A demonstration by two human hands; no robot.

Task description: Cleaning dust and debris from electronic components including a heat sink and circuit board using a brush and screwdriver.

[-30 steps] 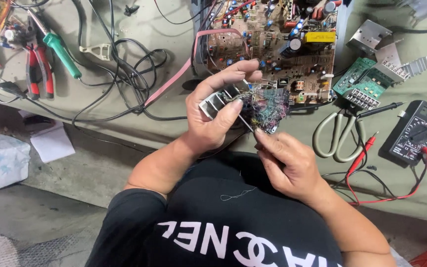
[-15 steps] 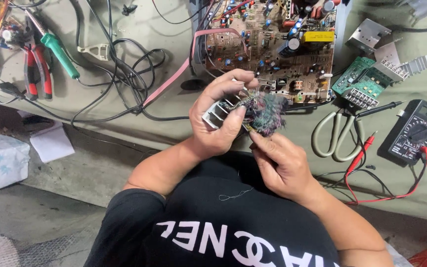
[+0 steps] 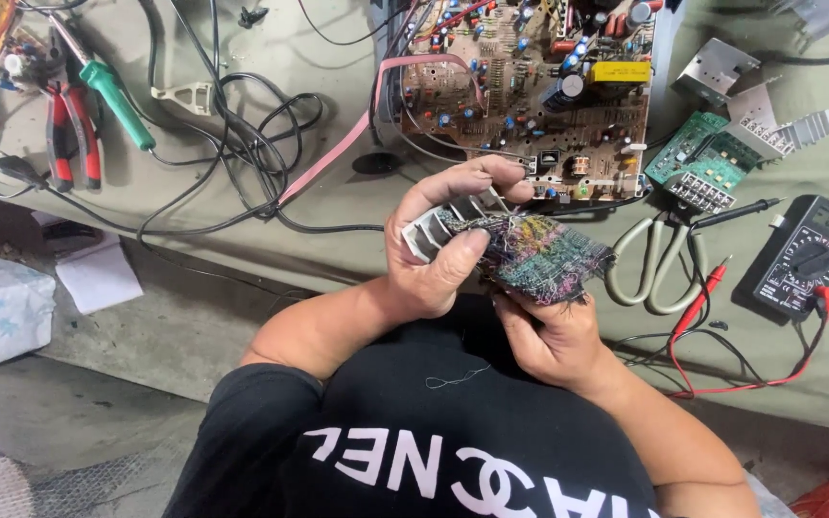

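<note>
My left hand [image 3: 438, 257] grips a small silver finned heat sink [image 3: 434, 228] over the workbench's front edge. A frayed multicoloured woven cloth [image 3: 541, 257] lies against the heat sink's right side and spreads out to the right. My right hand [image 3: 551, 338] is just below the cloth and holds its lower edge with the fingertips. A large brown circuit board [image 3: 530, 86] with many components lies on the bench right behind my hands.
Grey-handled scissors [image 3: 647, 266] and a black multimeter [image 3: 811, 257] with red and black probe leads lie to the right. Green circuit boards [image 3: 702, 158] and metal heat sinks sit at back right. Black cables [image 3: 232, 134], red pliers [image 3: 69, 134] and a green-handled tool [image 3: 119, 104] lie left.
The cloth was bunched against the heat sink; now it is spread flatter and wider to the right. My right hand has shifted slightly down and right under it.
</note>
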